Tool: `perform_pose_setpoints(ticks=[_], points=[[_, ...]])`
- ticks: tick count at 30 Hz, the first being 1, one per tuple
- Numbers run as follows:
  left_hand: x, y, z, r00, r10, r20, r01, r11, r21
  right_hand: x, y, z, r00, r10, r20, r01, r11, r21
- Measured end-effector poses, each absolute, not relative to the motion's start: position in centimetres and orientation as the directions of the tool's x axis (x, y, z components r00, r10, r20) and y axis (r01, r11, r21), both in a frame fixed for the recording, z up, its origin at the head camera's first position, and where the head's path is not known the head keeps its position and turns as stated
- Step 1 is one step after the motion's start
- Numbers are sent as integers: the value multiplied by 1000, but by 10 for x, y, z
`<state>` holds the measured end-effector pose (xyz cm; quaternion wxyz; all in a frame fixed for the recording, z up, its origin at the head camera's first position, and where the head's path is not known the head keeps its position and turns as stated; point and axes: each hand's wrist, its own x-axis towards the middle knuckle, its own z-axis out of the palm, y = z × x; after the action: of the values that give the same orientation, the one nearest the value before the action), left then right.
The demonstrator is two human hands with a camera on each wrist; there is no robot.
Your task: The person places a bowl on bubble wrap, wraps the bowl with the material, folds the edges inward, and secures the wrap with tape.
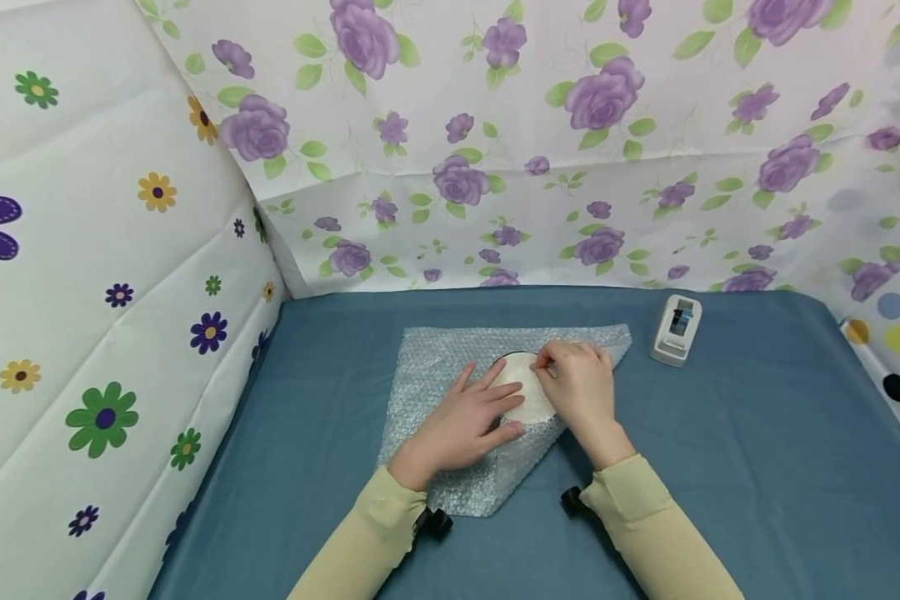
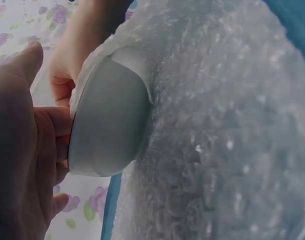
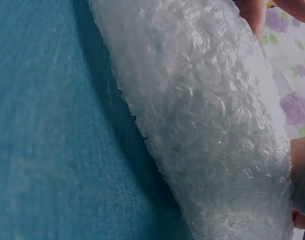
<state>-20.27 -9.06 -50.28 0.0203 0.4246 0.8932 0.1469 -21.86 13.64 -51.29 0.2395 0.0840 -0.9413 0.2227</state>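
Note:
A white bowl (image 1: 516, 405) with a thin dark rim stands upright on a sheet of bubble wrap (image 1: 435, 367). My left hand (image 1: 468, 417) lies over the bowl with spread fingers, and in the left wrist view its fingers reach over the rim of the bowl (image 2: 110, 120). My right hand (image 1: 581, 387) pinches a folded-up part of the wrap at the bowl's right rim. That raised bubble wrap (image 3: 207, 110) fills much of the right wrist view and hides the bowl there.
A white tape dispenser (image 1: 677, 330) stands on the blue tablecloth (image 1: 750, 433), right of the wrap's far corner. Flowered curtains (image 1: 457, 150) border the table at the back and left. Dark wrist cameras sit under both sleeves.

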Motion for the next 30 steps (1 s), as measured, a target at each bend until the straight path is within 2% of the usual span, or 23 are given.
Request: perform_pose_setpoints(ticks=[14,21,25,30], points=[[-204,-86,-508,-632,766,120,772,607,188,-219,138,-513,-891,-49,452,-253,880,-403],[-203,-86,-509,-630,767,123,774,606,184,-220,144,-508,-866,-59,497,-292,866,-407],[-203,-86,-510,-642,757,123,763,614,201,-222,154,-505,-851,-10,525,-302,827,-473],[-203,-86,-511,-649,750,130,756,615,227,-227,172,-507,-870,159,466,-212,733,-646]])
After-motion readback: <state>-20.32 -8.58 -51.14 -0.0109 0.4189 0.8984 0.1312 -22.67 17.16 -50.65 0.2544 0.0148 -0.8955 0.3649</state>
